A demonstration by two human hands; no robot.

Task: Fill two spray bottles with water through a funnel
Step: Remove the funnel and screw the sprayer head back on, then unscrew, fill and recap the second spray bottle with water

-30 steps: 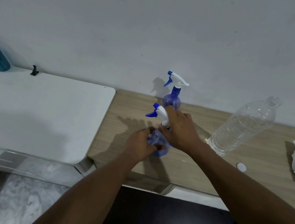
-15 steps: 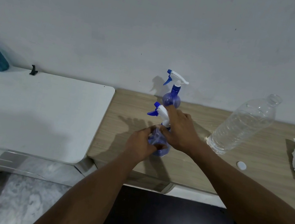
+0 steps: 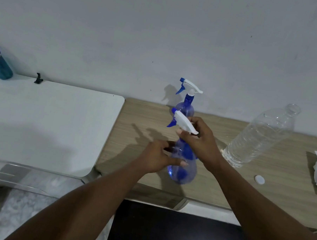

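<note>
Spray bottle [image 3: 182,170] nearest us stands on the wooden table [image 3: 225,186] near its front edge. The second spray bottle [image 3: 186,107] is just behind it by the wall. Our left hand [image 3: 155,156] wraps the body, thumb across the front. Our right hand [image 3: 199,144] pinches the trigger head [image 3: 182,123], which sits tilted above the neck. That hand hides the neck, so we can't tell if the thread is free.

We read the step as head removal. To do it well:
- Left hand clamps the body low so it can't spin or tip.
- Right hand turns at the collar, not the trigger, then lifts straight up so any dip tube clears.
- Park the head clear of the open water bottle [image 3: 261,138] and its cap [image 3: 259,179].

We see no funnel in view and need it before pouring.
</note>
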